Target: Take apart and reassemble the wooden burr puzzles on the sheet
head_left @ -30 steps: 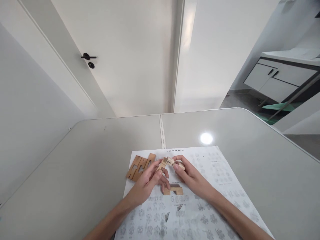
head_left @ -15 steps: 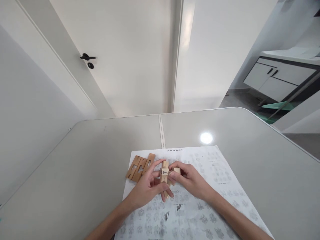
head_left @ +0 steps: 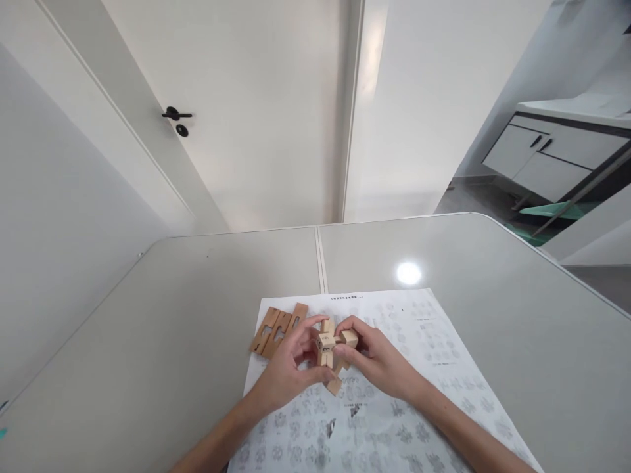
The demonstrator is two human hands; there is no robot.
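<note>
The left hand (head_left: 284,373) grips a cluster of wooden blocks (head_left: 326,343) between its fingers, over the middle of the printed sheet (head_left: 419,407) on the bench (head_left: 148,348) — its underside is hidden. The right hand (head_left: 382,361) pinches the cluster's right side, some fingers out of sight. A near block (head_left: 334,386) shows only partly. Left, flat wooden pieces (head_left: 271,334) are part-covered; the sheet's print is too faint to read.

The hands (head_left: 284,374) (head_left: 378,360) are bare; the forearms (head_left: 229,424) (head_left: 446,417) slender and bare too.

Three flat pieces (head_left: 273,345) (wooden), one paper sheet (head_left: 377,420).
</note>
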